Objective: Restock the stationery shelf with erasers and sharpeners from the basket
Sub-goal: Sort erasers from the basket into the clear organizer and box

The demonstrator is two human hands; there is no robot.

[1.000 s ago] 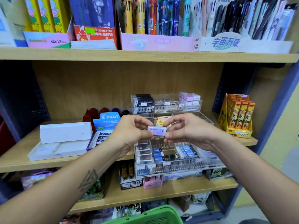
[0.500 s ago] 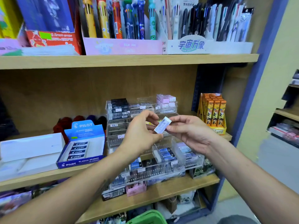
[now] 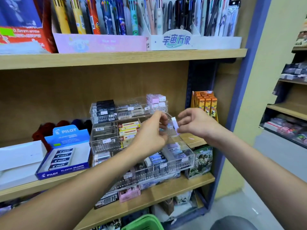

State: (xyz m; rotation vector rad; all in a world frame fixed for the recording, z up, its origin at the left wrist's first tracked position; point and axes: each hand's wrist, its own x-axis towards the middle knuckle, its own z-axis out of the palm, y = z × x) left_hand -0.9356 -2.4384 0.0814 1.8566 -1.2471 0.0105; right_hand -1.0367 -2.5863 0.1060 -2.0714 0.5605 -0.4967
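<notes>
Clear acrylic organizer (image 3: 106, 143) sits on the middle shelf (image 3: 196, 143), three stepped tiers. Top tier: black boxes at its left end, pink-and-white erasers (image 3: 156, 101) at its right end. Middle tier: yellow-and-red boxes (image 3: 128, 128) in the centre bay. Bottom tier: blue-labelled erasers (image 3: 157, 159) and pale lilac ones toward its right end.

Left of the organizer: blue PILOT display box (image 3: 66, 156) with a row of black-sleeved erasers. Right of the organizer: orange carton (image 3: 206, 103) of upright packs. Green basket (image 3: 142, 223) below the organizer at the frame's bottom edge, only its rim visible; contents can't tell.

Eraser (image 3: 175, 125), white with lilac sleeve, held in front of the organizer's middle tier at its right end. Long axis near vertical, top end tilted slightly left.

Right hand (image 3: 197, 123) grip: thumb and fingertips pinching the eraser's right side. Left hand (image 3: 152, 131) grip: fingers curled at the eraser's left side, pinching it too; exact contact partly blurred.
</notes>
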